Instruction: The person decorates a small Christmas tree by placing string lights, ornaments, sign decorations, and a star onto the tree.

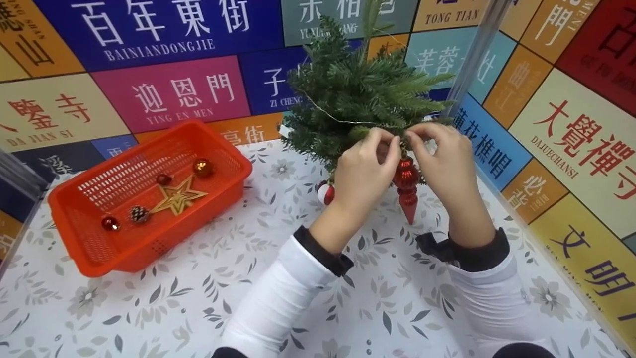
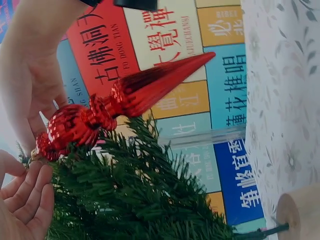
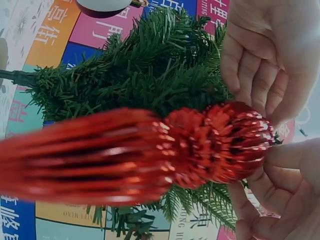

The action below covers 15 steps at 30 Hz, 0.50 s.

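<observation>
A shiny red spindle-shaped Christmas ornament [image 1: 408, 181] hangs point down at the front right of a small green Christmas tree [image 1: 343, 84]. My left hand [image 1: 367, 166] comes in from its left, thumb and fingertips pinching at the ornament's top. From the other side, my right hand [image 1: 449, 159] pinches at the same spot, its fingertips close to the left ones. In the left wrist view the ornament [image 2: 75, 127] lies across the branches with fingers of both hands at its cap. Exactly what each fingertip grips there I cannot tell. Lower on the tree is a red-and-white ornament [image 1: 326, 193], partly behind my left hand.
On the left stands an orange plastic basket [image 1: 208, 215] holding a gold star [image 1: 179, 196], a pinecone [image 1: 139, 214], a gold ball [image 1: 202, 167] and small red balls [image 1: 110, 223]. A thin wire [image 1: 343, 121] runs round the tree. Printed panels [image 1: 169, 92] enclose the patterned tabletop [image 1: 189, 298].
</observation>
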Each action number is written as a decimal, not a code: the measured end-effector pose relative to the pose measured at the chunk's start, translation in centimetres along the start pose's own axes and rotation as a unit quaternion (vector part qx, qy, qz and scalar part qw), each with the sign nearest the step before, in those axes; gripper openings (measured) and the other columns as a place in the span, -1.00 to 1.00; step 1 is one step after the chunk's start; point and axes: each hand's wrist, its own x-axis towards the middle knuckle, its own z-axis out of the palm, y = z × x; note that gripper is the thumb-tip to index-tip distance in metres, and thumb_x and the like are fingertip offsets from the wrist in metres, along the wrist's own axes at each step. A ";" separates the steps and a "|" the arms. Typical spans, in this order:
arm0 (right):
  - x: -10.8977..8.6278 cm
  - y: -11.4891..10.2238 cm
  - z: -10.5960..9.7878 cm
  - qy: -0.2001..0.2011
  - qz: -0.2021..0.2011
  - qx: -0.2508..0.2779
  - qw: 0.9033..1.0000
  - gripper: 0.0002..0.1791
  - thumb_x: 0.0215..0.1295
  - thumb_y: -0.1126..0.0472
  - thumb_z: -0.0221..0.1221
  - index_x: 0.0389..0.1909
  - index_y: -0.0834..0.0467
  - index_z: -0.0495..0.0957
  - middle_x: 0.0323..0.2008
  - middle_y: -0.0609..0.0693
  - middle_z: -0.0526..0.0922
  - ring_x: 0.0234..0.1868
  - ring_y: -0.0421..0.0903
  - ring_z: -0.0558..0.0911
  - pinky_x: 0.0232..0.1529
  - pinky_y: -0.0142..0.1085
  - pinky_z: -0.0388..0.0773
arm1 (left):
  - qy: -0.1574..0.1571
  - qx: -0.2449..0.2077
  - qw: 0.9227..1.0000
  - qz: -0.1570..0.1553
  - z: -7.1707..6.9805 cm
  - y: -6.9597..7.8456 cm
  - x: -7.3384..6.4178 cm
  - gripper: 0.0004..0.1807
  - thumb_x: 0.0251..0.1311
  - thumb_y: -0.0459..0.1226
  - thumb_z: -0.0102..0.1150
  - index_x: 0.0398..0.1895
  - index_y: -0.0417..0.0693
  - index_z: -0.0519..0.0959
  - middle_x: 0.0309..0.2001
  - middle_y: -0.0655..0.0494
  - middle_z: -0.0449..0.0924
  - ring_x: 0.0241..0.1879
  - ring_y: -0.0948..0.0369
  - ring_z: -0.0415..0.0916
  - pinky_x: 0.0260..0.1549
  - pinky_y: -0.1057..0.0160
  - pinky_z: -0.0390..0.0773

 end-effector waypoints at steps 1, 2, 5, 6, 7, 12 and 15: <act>-0.2 0.1 -0.1 0.001 -0.004 -0.002 1.000 -0.79 0.38 0.26 0.12 -0.15 0.31 0.65 -0.15 0.25 0.68 -0.07 0.16 0.55 0.12 0.03 0.34 | 0.001 0.008 1.000 0.008 0.0 -0.1 -0.2 -0.85 0.33 -0.19 0.11 -0.29 -0.04 0.60 -0.49 0.19 0.64 -0.53 0.34 0.55 -0.57 0.50 0.46; -0.3 0.2 -0.2 0.001 -0.007 -0.004 1.000 -0.79 0.37 0.27 0.13 -0.16 0.31 0.66 -0.15 0.25 0.68 -0.06 0.16 0.55 0.14 0.04 0.33 | 0.003 0.015 1.000 0.015 -0.1 -0.1 -0.3 -0.86 0.32 -0.19 0.12 -0.29 -0.04 0.61 -0.49 0.19 0.65 -0.53 0.34 0.56 -0.57 0.49 0.47; -0.8 0.4 -0.4 0.003 -0.020 -0.009 1.000 -0.81 0.35 0.29 0.15 -0.18 0.31 0.66 -0.18 0.24 0.69 -0.05 0.17 0.55 0.17 0.07 0.30 | 0.005 0.025 0.999 0.031 -0.1 -0.2 -0.7 -0.86 0.30 -0.18 0.15 -0.29 -0.03 0.64 -0.47 0.19 0.66 -0.51 0.35 0.58 -0.57 0.49 0.48; -1.0 0.4 -0.5 0.002 -0.023 -0.010 1.000 -0.81 0.34 0.29 0.15 -0.18 0.31 0.67 -0.19 0.25 0.69 -0.05 0.17 0.55 0.18 0.08 0.29 | 0.006 0.027 0.999 0.034 -0.1 -0.3 -0.8 -0.86 0.30 -0.18 0.16 -0.29 -0.02 0.65 -0.46 0.20 0.67 -0.50 0.35 0.59 -0.56 0.49 0.49; -1.1 0.5 -0.5 0.001 -0.027 -0.012 1.000 -0.82 0.34 0.28 0.16 -0.19 0.31 0.67 -0.21 0.25 0.69 -0.05 0.18 0.55 0.17 0.09 0.29 | 0.006 0.029 0.999 0.036 -0.1 -0.3 -0.8 -0.86 0.29 -0.18 0.16 -0.29 -0.02 0.65 -0.46 0.20 0.68 -0.49 0.36 0.59 -0.55 0.49 0.50; -1.6 0.7 -0.8 0.001 -0.041 -0.017 0.999 -0.82 0.33 0.26 0.19 -0.19 0.27 0.68 -0.24 0.22 0.69 -0.07 0.15 0.56 0.18 0.09 0.29 | 0.002 0.025 0.999 0.042 -0.3 -0.5 -1.0 -0.86 0.29 -0.17 0.17 -0.26 -0.01 0.66 -0.44 0.21 0.69 -0.47 0.37 0.60 -0.52 0.49 0.52; -2.2 1.1 -1.2 0.003 -0.043 -0.019 0.999 -0.80 0.33 0.21 0.20 -0.15 0.23 0.68 -0.21 0.19 0.69 -0.03 0.13 0.55 0.23 0.13 0.25 | 0.007 0.003 0.999 0.047 -0.8 -0.9 -1.3 -0.84 0.30 -0.16 0.16 -0.23 -0.02 0.64 -0.44 0.20 0.69 -0.47 0.37 0.61 -0.49 0.52 0.51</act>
